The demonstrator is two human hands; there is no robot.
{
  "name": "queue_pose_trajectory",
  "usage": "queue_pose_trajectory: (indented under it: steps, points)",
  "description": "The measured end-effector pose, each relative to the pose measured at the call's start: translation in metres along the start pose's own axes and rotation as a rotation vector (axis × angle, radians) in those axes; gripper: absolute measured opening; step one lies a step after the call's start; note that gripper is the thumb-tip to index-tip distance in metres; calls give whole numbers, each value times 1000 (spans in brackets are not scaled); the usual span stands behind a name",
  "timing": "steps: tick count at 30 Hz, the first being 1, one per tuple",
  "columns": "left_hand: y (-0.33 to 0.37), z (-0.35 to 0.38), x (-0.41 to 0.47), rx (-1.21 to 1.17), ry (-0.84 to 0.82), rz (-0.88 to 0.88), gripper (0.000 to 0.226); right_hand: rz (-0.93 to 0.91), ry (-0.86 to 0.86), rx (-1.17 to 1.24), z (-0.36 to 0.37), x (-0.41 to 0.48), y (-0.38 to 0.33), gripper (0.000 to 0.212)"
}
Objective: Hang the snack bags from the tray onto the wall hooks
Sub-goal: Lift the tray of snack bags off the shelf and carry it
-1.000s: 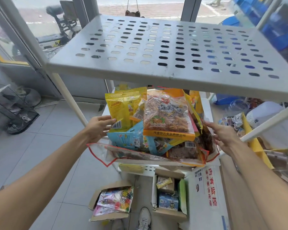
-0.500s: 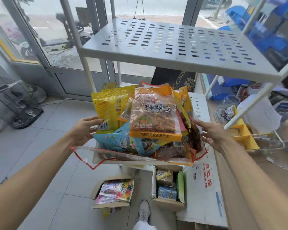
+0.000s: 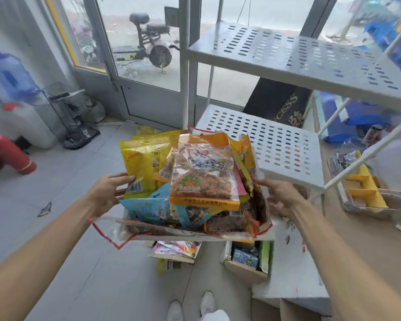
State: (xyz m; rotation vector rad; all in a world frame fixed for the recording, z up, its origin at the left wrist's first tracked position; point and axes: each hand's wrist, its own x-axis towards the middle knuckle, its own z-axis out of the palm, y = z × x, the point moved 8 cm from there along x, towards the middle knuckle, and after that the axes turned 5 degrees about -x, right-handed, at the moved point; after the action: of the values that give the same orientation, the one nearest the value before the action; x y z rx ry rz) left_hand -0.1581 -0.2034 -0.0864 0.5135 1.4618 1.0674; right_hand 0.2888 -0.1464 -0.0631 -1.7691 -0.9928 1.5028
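Observation:
A white tray [image 3: 171, 237] piled with several snack bags hangs in the air in front of me, clear of the white perforated rack. An orange-edged clear bag of fried snacks [image 3: 204, 174] lies on top, a yellow bag [image 3: 141, 165] leans at the left, and a light blue bag [image 3: 148, 207] sits below them. My left hand [image 3: 107, 193] grips the tray's left side, fingers against the yellow bag. My right hand [image 3: 280, 195] grips the right side. No wall hooks are in view.
The rack's lower shelf [image 3: 276, 147] and upper shelf [image 3: 310, 56] stand at the right. Open cardboard boxes [image 3: 245, 260] of snacks lie on the floor under the tray. A red extinguisher [image 3: 9, 151], a wire basket [image 3: 74, 117] and glass doors [image 3: 148, 54] are at left and ahead.
Both hands have drawn the tray back and left, out from under the upper shelf. The view has swung left, so the rack now stands to the right.

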Motion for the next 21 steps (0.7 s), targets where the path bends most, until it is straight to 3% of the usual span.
queue_pose_trajectory:
  steps: [2, 7, 13, 21]
  points:
    - [-7, -24, -14, 3, 41, 12, 10, 33, -51, -21, 21, 2, 8, 12]
    - [-22, -74, -51, -49, 164, 31, 12, 65, -181, -65, 68, 6, 6, 41]
    - [-47, -123, -114, -127, 336, 51, 14, 23, -286, -222, 123, -2, -13, 37]
    - [-73, -197, -222, -263, 579, 151, 12, -70, -527, -325, 241, -38, -39, 53]
